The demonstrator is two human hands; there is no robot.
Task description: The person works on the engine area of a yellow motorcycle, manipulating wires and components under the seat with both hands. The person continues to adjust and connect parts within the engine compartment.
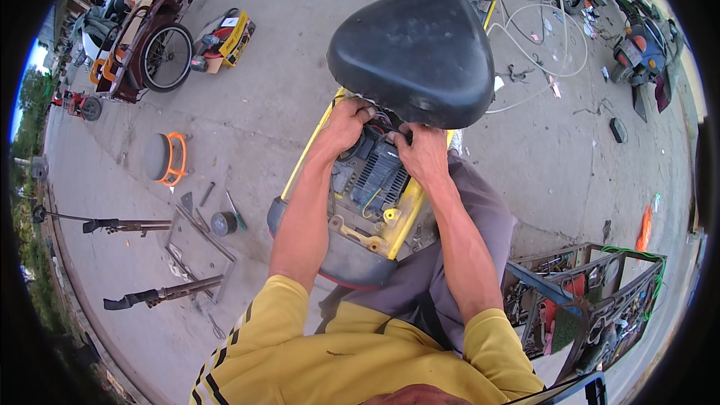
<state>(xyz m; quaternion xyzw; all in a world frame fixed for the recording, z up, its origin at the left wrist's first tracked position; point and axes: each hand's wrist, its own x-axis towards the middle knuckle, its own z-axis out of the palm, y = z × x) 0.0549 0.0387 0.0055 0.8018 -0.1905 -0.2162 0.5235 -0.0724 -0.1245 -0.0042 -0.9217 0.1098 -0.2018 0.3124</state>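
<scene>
Both hands reach in under the black saddle (412, 52) of a yellow-framed scooter (405, 217). My left hand (349, 124) has its fingers curled together beside a few thin wires (382, 116); what they pinch is hidden. Across from it, my right hand (421, 151) is also closed, thumb and fingers pressed together next to the same wires, and its grip is too small to make out. Just below the hands lies a dark finned box (382, 171), with a yellow wire looping out at its lower end. The saddle covers part of the work.
On the left stand a round grey stool with orange frame (174, 159), a metal stand (201, 244), a black tape roll (223, 223) and loose hand tools. A metal rack of tools (585, 300) is at lower right. A pale hose (566, 67) coils behind; a cart (142, 45) stands far left.
</scene>
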